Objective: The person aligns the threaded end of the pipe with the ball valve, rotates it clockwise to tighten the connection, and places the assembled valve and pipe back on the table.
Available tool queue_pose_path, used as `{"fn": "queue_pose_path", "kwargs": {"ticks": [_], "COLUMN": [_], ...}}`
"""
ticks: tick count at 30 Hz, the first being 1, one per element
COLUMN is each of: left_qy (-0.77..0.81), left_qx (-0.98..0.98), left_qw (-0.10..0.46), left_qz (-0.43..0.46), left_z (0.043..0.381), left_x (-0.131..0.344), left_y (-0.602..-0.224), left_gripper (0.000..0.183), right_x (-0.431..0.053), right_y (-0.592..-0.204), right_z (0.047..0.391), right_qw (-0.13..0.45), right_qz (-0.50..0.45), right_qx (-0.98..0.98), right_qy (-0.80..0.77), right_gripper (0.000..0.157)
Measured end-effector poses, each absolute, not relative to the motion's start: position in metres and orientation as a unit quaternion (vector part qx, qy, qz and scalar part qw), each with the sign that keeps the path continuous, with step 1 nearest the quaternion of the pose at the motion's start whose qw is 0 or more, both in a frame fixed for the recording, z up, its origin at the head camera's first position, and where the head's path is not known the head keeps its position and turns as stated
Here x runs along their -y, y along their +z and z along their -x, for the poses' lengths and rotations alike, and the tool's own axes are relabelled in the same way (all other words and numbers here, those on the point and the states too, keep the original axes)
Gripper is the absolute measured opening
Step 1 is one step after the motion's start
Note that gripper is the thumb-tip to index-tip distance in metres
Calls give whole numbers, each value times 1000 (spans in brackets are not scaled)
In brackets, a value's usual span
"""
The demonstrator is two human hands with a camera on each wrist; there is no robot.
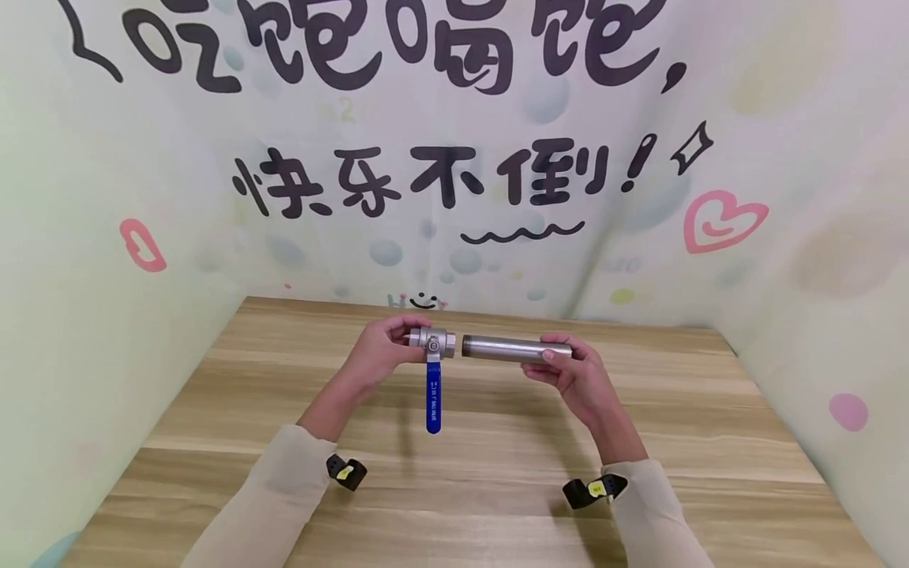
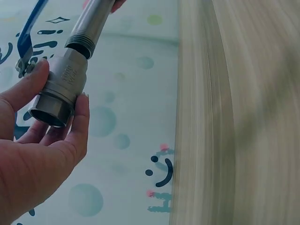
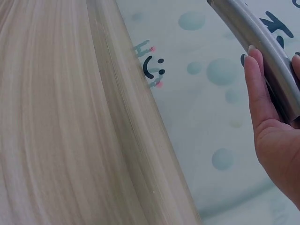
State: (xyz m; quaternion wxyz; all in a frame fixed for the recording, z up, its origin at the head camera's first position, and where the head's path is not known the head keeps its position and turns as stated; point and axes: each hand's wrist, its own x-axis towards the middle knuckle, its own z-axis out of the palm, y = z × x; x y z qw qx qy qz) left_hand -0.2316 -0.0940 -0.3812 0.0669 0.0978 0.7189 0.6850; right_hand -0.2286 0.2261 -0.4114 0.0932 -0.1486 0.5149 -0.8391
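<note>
My left hand (image 1: pixel 383 349) holds a steel ball valve (image 1: pixel 434 341) above the table, thumb on one side and fingers on the other. The valve's long blue lever handle (image 1: pixel 434 398) points toward me. In the left wrist view the open hexagonal end (image 2: pixel 50 110) of the valve faces the camera. My right hand (image 1: pixel 574 371) grips a straight steel pipe (image 1: pixel 507 348) near its right end. The pipe's threaded left end (image 2: pixel 81 42) lines up with the valve's right port, with a narrow gap between them in the head view. Fingers (image 3: pixel 259 86) lie along the pipe in the right wrist view.
A wood-grain table (image 1: pixel 454 489) lies below both hands. Behind it hangs a pale printed cloth (image 1: pixel 454 268) with black lettering, and similar cloth walls stand at both sides. Black wrist cameras (image 1: pixel 346 473) are strapped over the light sleeves (image 1: pixel 270 493).
</note>
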Motion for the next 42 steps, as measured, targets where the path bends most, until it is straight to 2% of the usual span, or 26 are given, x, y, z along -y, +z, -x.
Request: {"fn": "queue_pose_path", "kwargs": {"ticks": [26, 42], "left_qy": [694, 704], "left_qx": [-714, -705], "left_qw": [78, 72], "left_qz": [-53, -47], "left_z": [231, 232], "left_x": [88, 88], "left_y": [-383, -385], "left_gripper": [40, 42], "right_x": [-220, -218], "right_y": [-413, -413], "right_z": [231, 232], "right_qw": [97, 93], "right_qz": [151, 182], "right_qx": [-513, -521], "right_qy": [-840, -829], "right_gripper": [21, 29]}}
